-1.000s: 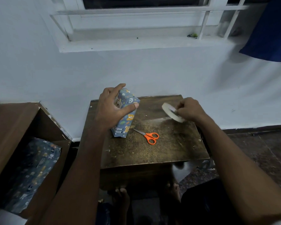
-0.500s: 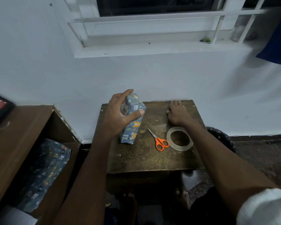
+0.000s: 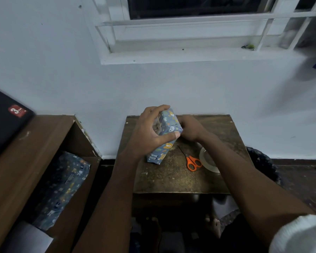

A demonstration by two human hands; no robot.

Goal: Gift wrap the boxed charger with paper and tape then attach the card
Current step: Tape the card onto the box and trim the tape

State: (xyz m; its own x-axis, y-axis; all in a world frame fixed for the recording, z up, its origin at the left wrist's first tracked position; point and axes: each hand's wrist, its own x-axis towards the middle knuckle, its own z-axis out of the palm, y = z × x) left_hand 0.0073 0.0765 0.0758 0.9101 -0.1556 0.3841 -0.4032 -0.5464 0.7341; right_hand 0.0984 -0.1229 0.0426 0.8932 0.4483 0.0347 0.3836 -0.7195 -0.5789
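Standing tilted — blue cartoon-print wrapped box (image 3: 165, 136), top folded

Both bare forearms reach forward from the bottom of the view and angle in toward each other. The left hand (image 3: 150, 132) is up top with fingers (image 3: 158, 108) curled over the far edge of the wrapped box (image 3: 165, 137) and the thumb clamped on the near corner, so it's a proper grip. The right hand (image 3: 191, 129) is pressed against the box's right side, knuckles up; its fingertips are tucked behind, so I can't tell how they lie. A white sleeve (image 3: 299, 234) shows at the right upper arm.
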